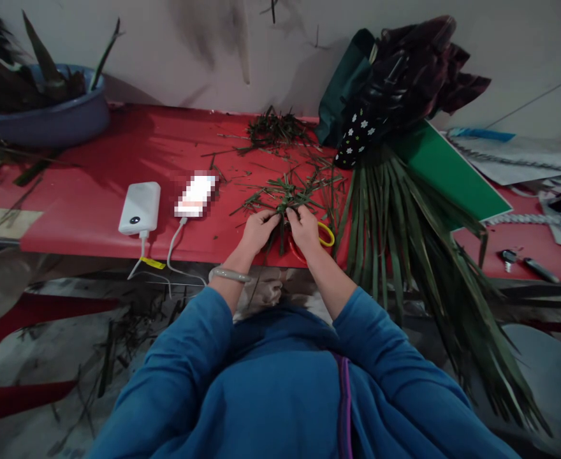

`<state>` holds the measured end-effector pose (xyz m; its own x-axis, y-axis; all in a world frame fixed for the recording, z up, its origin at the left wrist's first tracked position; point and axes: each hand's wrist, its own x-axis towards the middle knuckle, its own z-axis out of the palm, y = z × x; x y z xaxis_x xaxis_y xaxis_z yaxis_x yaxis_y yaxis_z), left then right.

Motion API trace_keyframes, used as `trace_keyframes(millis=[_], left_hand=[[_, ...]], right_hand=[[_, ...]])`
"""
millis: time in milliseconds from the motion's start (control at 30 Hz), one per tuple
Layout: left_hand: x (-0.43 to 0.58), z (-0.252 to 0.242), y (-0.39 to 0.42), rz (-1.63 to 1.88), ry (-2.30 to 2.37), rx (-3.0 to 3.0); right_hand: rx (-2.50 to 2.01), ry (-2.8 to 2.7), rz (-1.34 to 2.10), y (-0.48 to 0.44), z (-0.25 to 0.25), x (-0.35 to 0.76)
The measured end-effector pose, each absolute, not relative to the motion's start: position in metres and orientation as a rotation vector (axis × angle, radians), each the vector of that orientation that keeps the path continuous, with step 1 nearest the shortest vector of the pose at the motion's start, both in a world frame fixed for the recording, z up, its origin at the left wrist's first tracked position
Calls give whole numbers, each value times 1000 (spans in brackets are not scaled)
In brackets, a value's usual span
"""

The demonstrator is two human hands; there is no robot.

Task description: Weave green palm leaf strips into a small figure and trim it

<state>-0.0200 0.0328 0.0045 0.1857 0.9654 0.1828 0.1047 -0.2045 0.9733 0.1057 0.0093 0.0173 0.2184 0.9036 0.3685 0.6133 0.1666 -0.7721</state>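
My left hand (260,231) and my right hand (302,228) meet near the front edge of the red-covered table (94,217). Between them is a small green knot of palm leaf strips (282,206), and the fingertips of both hands pinch it from either side. Thin strips hang down below the fingers. Partly under my right hand lies a pair of scissors with a yellow and a red handle loop (327,234). Cut leaf scraps (287,185) spread just beyond my hands.
Long palm fronds (380,217) hang over the table edge at right, under a dark plastic bag (405,76). A white power bank (139,207) and a cabled phone (196,194) lie left. Further out are a purple basin (46,121), a green board (452,172) and keys (507,258).
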Motion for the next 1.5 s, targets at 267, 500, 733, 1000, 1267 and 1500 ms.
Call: trace_keyframes(millis=[267, 500, 733, 1000, 1267, 1500], left_hand=[[-18, 10, 30, 1158, 1020, 1395], [-20, 5, 32, 1175, 1078, 1439], [-20, 10, 32, 1270, 965, 1202], [-27, 29, 19, 877, 622, 882], [-31, 29, 20, 741, 551, 838], [-24, 27, 17, 984, 731, 920]], right_hand=[[-1423, -1478, 410, 12, 14, 106], [-1390, -1496, 442, 10, 15, 104], [-1293, -1557, 406, 11, 13, 104], [-1286, -1715, 363, 16, 9, 107], [-1332, -1788, 369, 18, 4, 107], [-1359, -1746, 245, 11, 13, 107]])
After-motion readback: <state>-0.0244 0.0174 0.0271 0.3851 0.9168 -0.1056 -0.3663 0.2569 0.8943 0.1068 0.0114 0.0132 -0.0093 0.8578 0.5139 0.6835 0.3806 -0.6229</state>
